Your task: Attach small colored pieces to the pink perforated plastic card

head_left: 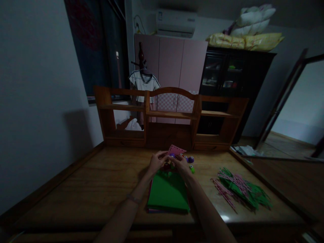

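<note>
A pink perforated sheet [176,150] is held above the far end of a wooden desk [83,189], just beyond a stack of coloured sheets topped in green [168,194]. The left hand [157,161] is closed on the sheet's near left edge, fingers pinched together. The right hand [180,162] is placed at the sheet's lower right, fingers curled over a small object that appears to be a purple craft punch [172,156] (the dim light prevents a firm reading of the grip).

The step in hand is judged to be punching: the sheet edge is being fed into a punch. For the next move, the sheet must be kept steady by the left hand while a fresh, unpunched strip is aligned with the punch slot.

Further small punches, purple [190,159] and green [192,169], are set just right of the hands. A pile of cut green and pink strips [239,189] lies well apart, on the right of the desk.
</note>
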Action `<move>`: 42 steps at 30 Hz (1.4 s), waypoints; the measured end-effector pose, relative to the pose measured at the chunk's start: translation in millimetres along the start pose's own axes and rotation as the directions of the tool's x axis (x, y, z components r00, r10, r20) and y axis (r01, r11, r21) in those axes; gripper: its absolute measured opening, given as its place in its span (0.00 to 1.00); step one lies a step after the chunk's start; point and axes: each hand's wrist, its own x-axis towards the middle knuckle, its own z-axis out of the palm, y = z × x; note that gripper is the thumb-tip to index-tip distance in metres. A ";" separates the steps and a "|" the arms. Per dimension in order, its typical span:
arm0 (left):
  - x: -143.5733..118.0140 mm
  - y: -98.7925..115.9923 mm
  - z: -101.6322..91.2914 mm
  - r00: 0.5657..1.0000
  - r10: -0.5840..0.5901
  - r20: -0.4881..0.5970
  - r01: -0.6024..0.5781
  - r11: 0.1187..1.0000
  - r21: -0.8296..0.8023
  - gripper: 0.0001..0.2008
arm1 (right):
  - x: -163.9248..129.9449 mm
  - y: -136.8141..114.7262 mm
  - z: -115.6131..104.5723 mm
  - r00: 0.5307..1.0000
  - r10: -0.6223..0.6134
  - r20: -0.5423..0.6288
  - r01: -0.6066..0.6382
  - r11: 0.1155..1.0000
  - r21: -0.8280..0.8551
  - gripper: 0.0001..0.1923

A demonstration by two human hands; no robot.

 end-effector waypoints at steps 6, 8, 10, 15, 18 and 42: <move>-1.8 7.9 1.9 0.997 0.072 0.033 -0.073 0.997 0.023 0.15 | 2.7 2.9 -2.1 0.999 0.038 -0.007 -0.038 0.998 -0.041 0.24; -2.1 8.5 2.5 0.995 0.096 0.028 -0.096 0.995 0.028 0.14 | 3.7 4.1 -2.4 1.000 0.029 -0.001 -0.029 0.999 -0.030 0.24; -2.2 8.4 2.9 0.996 0.093 0.016 -0.094 0.995 0.034 0.14 | 4.4 4.8 -2.3 1.000 0.002 0.007 -0.002 1.000 -0.020 0.23; -2.2 6.9 3.1 0.998 0.063 0.013 -0.063 0.998 0.025 0.15 | 3.3 2.2 -0.2 1.000 0.019 0.011 -0.019 1.000 0.018 0.23; -1.6 4.6 3.1 0.999 0.046 0.019 -0.046 0.999 0.009 0.19 | 2.2 -0.8 1.0 0.999 0.038 -0.010 -0.038 0.999 0.022 0.23; -1.4 6.8 -0.3 0.998 0.064 0.025 -0.066 0.994 0.082 0.17 | 0.5 1.1 -0.4 0.999 0.034 0.034 -0.034 0.999 0.003 0.22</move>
